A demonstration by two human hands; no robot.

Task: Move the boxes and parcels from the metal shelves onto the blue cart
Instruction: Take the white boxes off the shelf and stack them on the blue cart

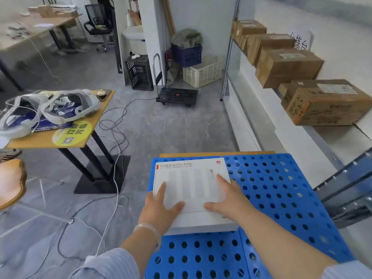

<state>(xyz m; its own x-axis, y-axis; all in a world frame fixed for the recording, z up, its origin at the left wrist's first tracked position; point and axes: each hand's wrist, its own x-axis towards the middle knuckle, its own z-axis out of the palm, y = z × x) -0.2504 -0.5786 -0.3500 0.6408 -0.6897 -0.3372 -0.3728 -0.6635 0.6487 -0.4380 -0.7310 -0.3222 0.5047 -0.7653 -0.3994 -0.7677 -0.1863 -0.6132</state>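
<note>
Perforated blue cart [281,206] holds flat white box [191,184] (smooth card); left hand [161,206], right hand [229,200] atop, fingers [221,179] straight.

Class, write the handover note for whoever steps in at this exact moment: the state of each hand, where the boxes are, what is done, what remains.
Left hand: open, resting on the white flat cardboard box at its left edge.
Right hand: open, lying flat on the box's right side.
The box lies on the left part of the blue perforated plastic cart.
Done: this one box is on the cart.
Left: several brown cardboard boxes stand in a row on the metal shelf to the right; move them onto the cart.
</note>
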